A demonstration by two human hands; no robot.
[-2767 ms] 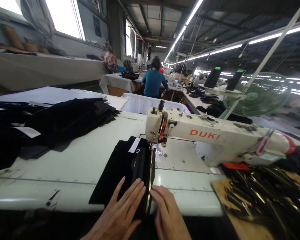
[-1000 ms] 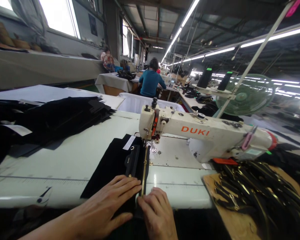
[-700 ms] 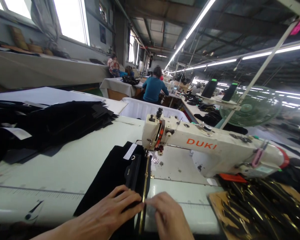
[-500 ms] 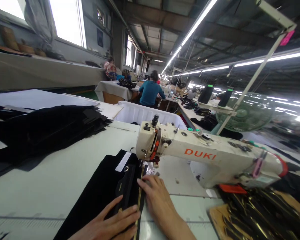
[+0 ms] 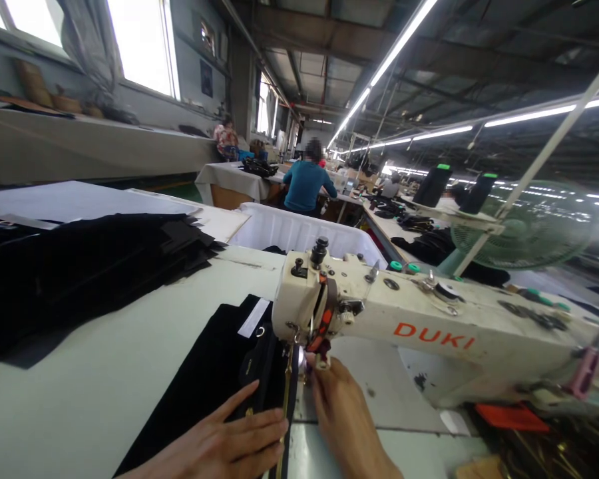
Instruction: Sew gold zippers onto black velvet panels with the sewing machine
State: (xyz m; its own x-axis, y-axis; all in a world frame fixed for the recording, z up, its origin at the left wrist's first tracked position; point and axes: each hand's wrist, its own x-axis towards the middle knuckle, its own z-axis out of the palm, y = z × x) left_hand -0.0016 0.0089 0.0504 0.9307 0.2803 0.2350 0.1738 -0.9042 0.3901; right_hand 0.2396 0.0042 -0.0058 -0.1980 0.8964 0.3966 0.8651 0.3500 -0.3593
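Observation:
My left hand [image 5: 239, 432] lies flat with its fingers stretched over a black fabric panel [image 5: 199, 379], pressing on a black zipper tape with gold teeth [image 5: 285, 406]. Along the panel run a black strip with a metal ring and small lettering, and a white label [image 5: 253, 317]. My right hand [image 5: 339, 406] reaches under the head of the white sewing machine [image 5: 379, 319], right of the zipper tape. Its fingers are bent together close by the needle and presser foot; the machine head partly hides the fingertips, and what they hold does not show.
Stacked black fabric pieces [image 5: 90, 266] lie on the left of the table. Behind the machine stands a white plastic bin [image 5: 309, 233]. Black thread cones [image 5: 433, 186] and a fan [image 5: 524, 226] are at the right. A person in a blue top [image 5: 307, 186] sits beyond.
My right hand has left the zipper tape and moved forward to the needle area, its fingers drawn together. The left hand stays on the panel. The view has shifted closer to the machine.

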